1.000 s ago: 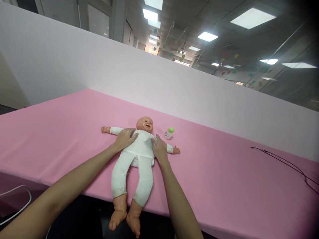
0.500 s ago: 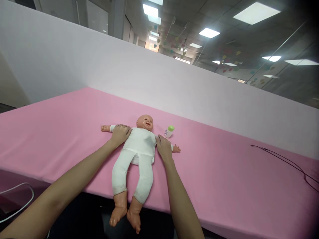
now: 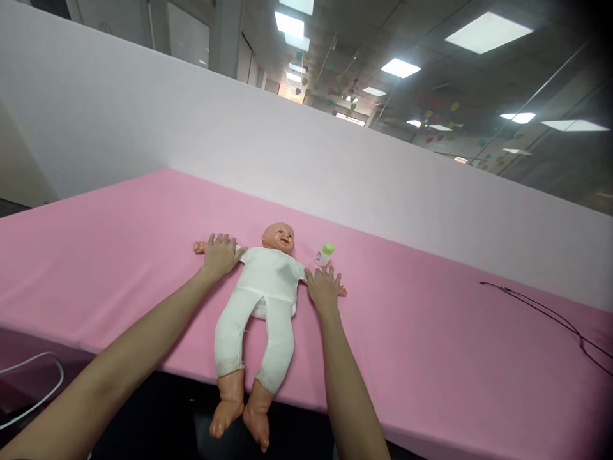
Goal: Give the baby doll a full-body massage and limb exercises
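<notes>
A baby doll (image 3: 268, 275) in white clothes lies on its back on the pink-covered table (image 3: 421, 332), arms spread and feet past the near edge. My left hand (image 3: 221, 255) lies over the doll's outstretched arm on the left, its fingers apart. On the other side, my right hand (image 3: 324, 291) rests with spread fingers over the doll's other arm, and the doll's small hand shows beyond it. Just past my right fingertips lies a small bottle (image 3: 324, 255) with a green cap.
Thin black cables (image 3: 546, 311) lie on the table at the right. A white partition (image 3: 335, 166) runs along the back edge. At the lower left, a white cable (image 3: 60, 377) hangs by the table's front.
Both hands have slid outward along the doll's arms, away from its shoulders, and their fingers are spread wider. The doll and bottle have hardly moved.
</notes>
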The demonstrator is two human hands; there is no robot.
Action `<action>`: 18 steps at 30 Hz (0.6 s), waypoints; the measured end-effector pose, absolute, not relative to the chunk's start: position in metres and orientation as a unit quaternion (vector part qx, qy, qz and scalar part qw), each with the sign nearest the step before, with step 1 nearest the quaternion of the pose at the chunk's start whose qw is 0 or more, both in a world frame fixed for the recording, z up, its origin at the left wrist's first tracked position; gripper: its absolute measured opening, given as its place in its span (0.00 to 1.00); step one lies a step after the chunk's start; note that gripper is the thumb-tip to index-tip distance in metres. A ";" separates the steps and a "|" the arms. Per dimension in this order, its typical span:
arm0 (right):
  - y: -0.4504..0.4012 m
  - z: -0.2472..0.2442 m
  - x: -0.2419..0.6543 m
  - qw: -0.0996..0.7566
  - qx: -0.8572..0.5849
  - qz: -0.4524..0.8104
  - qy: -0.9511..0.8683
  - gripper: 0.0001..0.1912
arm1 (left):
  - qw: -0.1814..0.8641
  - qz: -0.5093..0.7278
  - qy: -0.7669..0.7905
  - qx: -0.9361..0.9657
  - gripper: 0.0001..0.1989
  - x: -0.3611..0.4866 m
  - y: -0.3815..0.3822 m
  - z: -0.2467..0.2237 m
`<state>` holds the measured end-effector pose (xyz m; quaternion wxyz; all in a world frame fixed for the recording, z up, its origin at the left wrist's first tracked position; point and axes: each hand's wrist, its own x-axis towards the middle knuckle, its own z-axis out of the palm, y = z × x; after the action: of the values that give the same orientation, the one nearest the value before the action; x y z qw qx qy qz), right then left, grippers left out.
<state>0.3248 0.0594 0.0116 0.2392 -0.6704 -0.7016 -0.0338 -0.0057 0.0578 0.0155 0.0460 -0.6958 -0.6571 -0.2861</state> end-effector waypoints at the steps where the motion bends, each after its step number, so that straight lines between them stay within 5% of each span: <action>1: 0.059 0.013 0.323 0.267 -0.655 -0.021 -0.706 0.35 | 0.039 -0.303 -0.643 -0.702 0.25 -0.004 0.058 0.019; 6: 0.050 0.024 0.298 0.362 -0.544 0.106 -0.749 0.42 | -0.082 -0.379 -0.486 -0.783 0.31 0.020 0.054 0.025; 12: 0.043 0.020 0.276 0.312 -0.491 0.145 -0.801 0.39 | -0.209 -0.346 -0.429 -0.808 0.36 0.030 0.057 0.009; 18: 0.045 0.023 0.291 0.260 -0.561 0.071 -0.783 0.30 | -0.172 -0.297 -0.498 -0.796 0.37 0.019 0.063 0.004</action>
<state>0.2906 0.0448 0.0229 0.2599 -0.5611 -0.7827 0.0714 0.0188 0.0629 0.0039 -0.1717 -0.7962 -0.4985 -0.2969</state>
